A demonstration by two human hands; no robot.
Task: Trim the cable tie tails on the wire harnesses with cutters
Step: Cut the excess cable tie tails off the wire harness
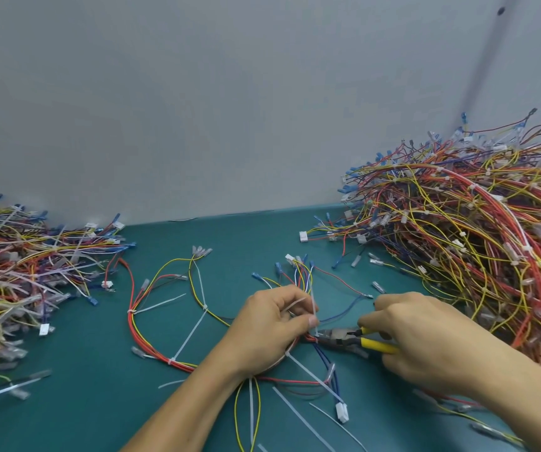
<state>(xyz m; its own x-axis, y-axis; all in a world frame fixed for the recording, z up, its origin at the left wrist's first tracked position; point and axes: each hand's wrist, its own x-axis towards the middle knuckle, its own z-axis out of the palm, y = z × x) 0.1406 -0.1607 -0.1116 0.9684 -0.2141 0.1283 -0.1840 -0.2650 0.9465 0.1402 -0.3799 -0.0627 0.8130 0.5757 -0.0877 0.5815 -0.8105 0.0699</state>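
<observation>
The left hand [272, 331] pinches the tie tail [312, 301] upright, so the cutters [337, 337], gripped by the right hand [425, 340] at three o'clock, reach its base.

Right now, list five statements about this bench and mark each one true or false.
1. The right hand grips yellow-handled cutters. True.
2. The left hand lies flat and empty. False: it pinches a white cable tie tail.
3. The bigger harness pile lies on the person's right. True.
4. The table is red. False: it is teal.
5. Every tie in view is already trimmed. False: long white tails stick out of the loose harness left of the hands.
</observation>
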